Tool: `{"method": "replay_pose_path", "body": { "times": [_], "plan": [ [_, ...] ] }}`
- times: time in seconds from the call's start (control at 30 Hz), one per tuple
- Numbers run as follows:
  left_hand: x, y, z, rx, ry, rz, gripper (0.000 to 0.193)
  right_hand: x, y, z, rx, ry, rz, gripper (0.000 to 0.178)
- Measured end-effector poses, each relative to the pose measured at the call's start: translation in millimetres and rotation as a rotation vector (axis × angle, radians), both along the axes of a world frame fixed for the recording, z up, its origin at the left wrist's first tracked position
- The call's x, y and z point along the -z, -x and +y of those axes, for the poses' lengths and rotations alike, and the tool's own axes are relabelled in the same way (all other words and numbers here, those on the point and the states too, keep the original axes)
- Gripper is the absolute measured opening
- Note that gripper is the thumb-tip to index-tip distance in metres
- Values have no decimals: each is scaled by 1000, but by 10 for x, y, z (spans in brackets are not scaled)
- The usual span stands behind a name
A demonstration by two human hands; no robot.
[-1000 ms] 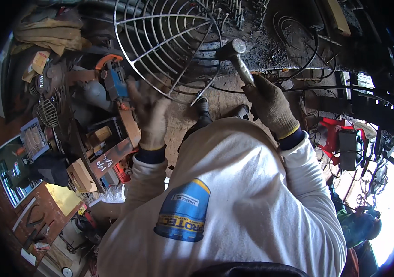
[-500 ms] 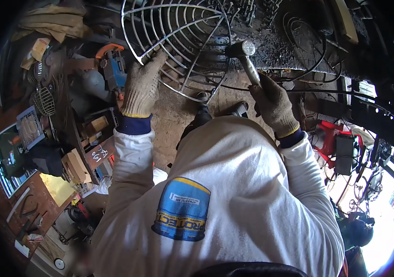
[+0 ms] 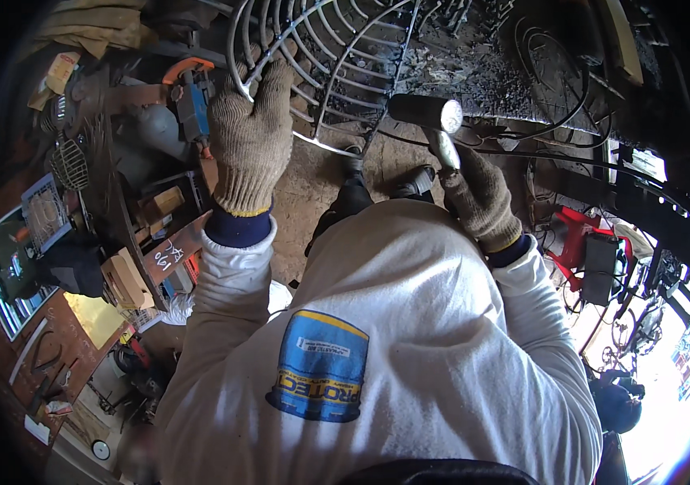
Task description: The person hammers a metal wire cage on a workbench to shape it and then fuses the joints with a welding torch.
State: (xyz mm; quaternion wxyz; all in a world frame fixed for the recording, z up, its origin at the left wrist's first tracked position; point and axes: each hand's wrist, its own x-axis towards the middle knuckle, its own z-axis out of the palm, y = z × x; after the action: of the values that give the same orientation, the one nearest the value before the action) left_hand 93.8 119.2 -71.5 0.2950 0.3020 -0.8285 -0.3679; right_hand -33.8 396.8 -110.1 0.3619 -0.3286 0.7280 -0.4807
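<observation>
My left hand (image 3: 254, 133), in a knitted work glove, grips the near left corner of a metal wire grille (image 3: 335, 74). Curved rods run across straight ribs on this grille, and its far part leaves the top of the view. My fingers go around and between the rods at that corner. In my right gloved hand (image 3: 484, 198) is a hammer (image 3: 427, 112), held by its pale metal handle. The hammer's head is raised beside the grille's right edge, apart from it as far as I can see.
A dark, cluttered workbench (image 3: 498, 89) lies ahead, with a black cable (image 3: 579, 105) looping at its right. A blue and orange tool (image 3: 193, 105) stands left of my left hand. Farther right sits a red frame (image 3: 575, 246). My shoes (image 3: 416, 184) are on the brown floor.
The grille has shifted and tilted in my left hand, and that hand has turned to show more of its back. The hammer head has dropped slightly toward me and swung its face rightward.
</observation>
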Motion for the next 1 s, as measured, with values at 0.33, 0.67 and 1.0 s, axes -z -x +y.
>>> {"method": "replay_pose_path", "body": {
  "times": [0.33,0.67,1.0],
  "plan": [
    [-145,36,-25,71,50,-8,26,129,-90,-180,-84,117,60,45],
    [-142,23,-50,103,52,-23,24,196,-102,-142,103,222,-136,59],
    [-181,25,-28,51,-46,-116,32,292,-142,-149,97,170,-130,47]
  ]
}}
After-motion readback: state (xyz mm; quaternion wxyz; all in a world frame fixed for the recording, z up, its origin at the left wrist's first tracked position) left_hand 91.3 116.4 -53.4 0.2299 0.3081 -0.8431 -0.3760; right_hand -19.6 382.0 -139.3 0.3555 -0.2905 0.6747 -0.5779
